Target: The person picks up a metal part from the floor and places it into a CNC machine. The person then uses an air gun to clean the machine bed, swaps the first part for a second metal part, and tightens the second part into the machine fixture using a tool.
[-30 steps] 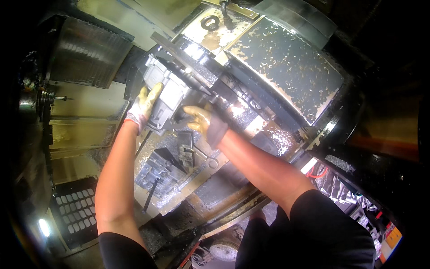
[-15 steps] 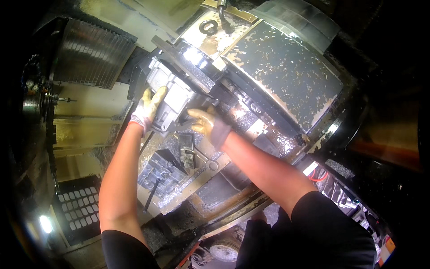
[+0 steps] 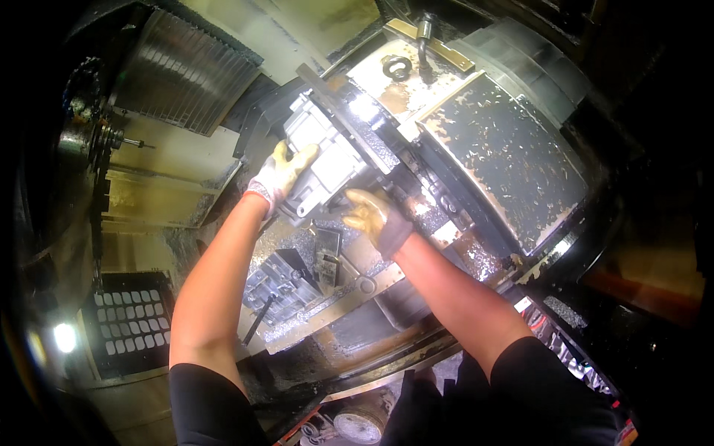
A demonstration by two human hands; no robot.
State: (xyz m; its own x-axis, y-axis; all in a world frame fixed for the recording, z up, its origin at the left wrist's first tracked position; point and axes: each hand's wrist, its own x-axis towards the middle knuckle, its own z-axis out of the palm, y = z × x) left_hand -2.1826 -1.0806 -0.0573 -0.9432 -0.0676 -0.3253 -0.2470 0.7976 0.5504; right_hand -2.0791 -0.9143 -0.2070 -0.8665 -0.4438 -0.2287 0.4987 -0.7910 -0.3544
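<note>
A pale grey box-shaped metal casting (image 3: 331,157) with ribs and a lug stands tilted beside a dark upright plate (image 3: 349,123). My left hand (image 3: 285,176), in a yellow-coated work glove, grips its left side with the fingers spread over the face. At the casting's lower right edge is my gloved right hand (image 3: 378,223). Its fingers are apart, with nothing visible between thumb and forefinger; whether the fingertips touch the casting is hard to make out. Below the hands lie a grey ribbed metal block (image 3: 279,288), a dark rectangular block (image 3: 327,249) and a ring-ended wrench (image 3: 363,282).
A machine housing (image 3: 506,160) strewn with metal chips stands at the right, with an eye bolt (image 3: 397,68) behind. A spindle tool (image 3: 135,143) points inward from the left. Chips cover the metal bed (image 3: 279,338). A slotted panel (image 3: 132,321) sits lower left.
The view has swung, so the scene sits farther right. The casting appears slightly closer to the upright plate, with my left hand still on it. My right hand stays near its lower edge.
</note>
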